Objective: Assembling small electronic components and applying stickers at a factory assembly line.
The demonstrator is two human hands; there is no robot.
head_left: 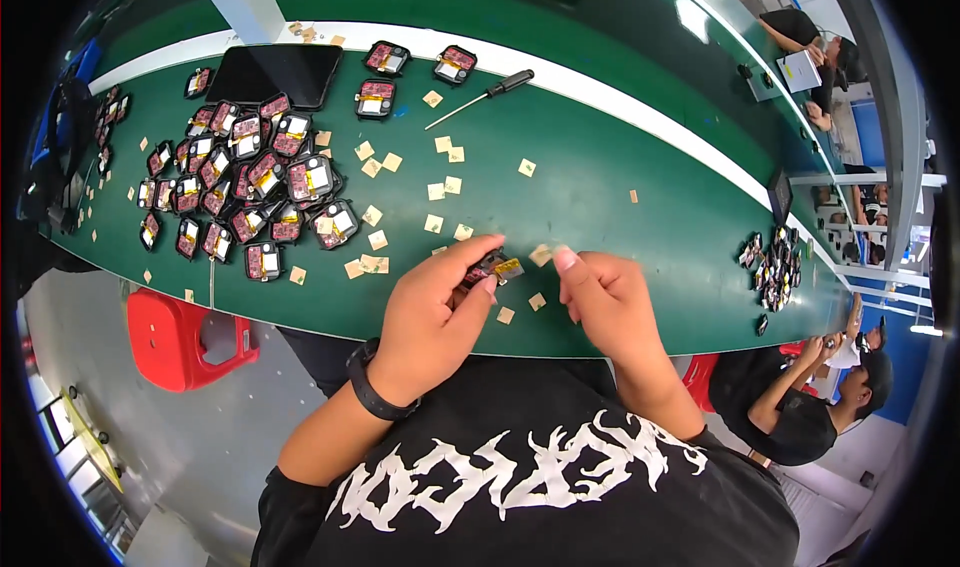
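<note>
My left hand (pixel 440 302), with a black band on its wrist, is closed round a small black electronic device (pixel 487 269). A yellow strip (pixel 510 268) shows at the device's right side. Just right of it, my right hand (pixel 607 297) pinches a small beige paper square (pixel 541 255) between thumb and forefinger. Two more beige squares (pixel 506 315) lie on the green table below the hands. To the left is a heap of open black devices (pixel 265 175) with red circuit boards, pale battery packs and yellow tape.
Many beige squares (pixel 436 192) are scattered over the green table (pixel 600 207). A screwdriver (pixel 483 98), three separate devices (pixel 376 99) and a black tray (pixel 274 75) lie toward the back. Another device pile (pixel 775 272) is at right, near seated people (pixel 800 407). A red stool (pixel 180 342) stands lower left.
</note>
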